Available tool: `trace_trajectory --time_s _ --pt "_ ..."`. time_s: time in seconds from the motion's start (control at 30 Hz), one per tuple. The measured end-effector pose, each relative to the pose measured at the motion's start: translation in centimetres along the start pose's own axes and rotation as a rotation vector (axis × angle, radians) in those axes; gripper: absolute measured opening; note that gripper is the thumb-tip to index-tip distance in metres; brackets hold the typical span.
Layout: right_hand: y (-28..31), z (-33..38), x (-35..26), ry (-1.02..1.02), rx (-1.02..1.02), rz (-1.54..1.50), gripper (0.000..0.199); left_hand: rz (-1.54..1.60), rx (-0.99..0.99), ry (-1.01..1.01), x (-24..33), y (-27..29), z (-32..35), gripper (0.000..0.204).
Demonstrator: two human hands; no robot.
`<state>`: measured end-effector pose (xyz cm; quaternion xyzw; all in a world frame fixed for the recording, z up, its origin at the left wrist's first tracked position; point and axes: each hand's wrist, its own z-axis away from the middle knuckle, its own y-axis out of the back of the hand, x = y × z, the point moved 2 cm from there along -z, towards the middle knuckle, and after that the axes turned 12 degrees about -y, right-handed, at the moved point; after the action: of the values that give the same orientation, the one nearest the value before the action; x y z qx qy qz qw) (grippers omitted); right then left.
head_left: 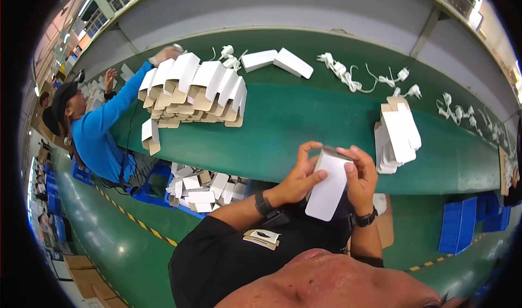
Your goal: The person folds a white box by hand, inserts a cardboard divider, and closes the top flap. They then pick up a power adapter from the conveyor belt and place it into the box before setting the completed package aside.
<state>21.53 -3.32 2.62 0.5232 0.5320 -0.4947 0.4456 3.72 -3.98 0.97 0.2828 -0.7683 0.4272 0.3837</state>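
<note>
Both your left hand (300,172) and right hand (360,173) grip the white carton (328,185) mid-air below the green belt (304,123); squeeze harder and its open top flap probably creases.

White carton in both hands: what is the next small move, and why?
Probably tucking the top flap shut. The white carton is held upright between the left hand and right hand, its upper end looks open, and the fingers sit right at that edge. A pile of flat cartons lies on the green belt just ahead.
</note>
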Motion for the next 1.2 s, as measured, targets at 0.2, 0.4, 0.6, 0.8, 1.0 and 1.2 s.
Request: trace_trajectory --time_s 0.2,0.4,0.6,0.8,1.0,1.2 --pt "0.3 -3.1 -2.2 0.161 -0.216 0.156 0.012 -0.269 -0.198 0.04 2.0 2.0 -2.4 0.082" --pt "0.4 -2.6 -1.2 0.023 -0.217 -0.014 0.014 -0.37 -0.224 0.001 2.2 2.1 -1.9 0.085" --pt "0.8 -2.5 -1.3 -0.109 -0.27 -0.08 0.019 -0.365 -0.246 0.019 1.8 2.0 -1.8 0.074" --pt "1.3 -3.2 -1.4 0.049 -0.346 0.066 0.021 -0.143 -0.188 0.062 1.3 2.2 -2.7 0.057" --pt "1.6 -4.0 -1.1 0.191 -0.236 0.324 0.024 -0.172 -0.139 0.059 0.0 3.7 -4.8 0.049" --pt "6.8 -5.8 -5.7 0.405 0.6 1.243 0.036 -0.387 0.465 -0.148 0.2 13.0 -16.7 0.055"
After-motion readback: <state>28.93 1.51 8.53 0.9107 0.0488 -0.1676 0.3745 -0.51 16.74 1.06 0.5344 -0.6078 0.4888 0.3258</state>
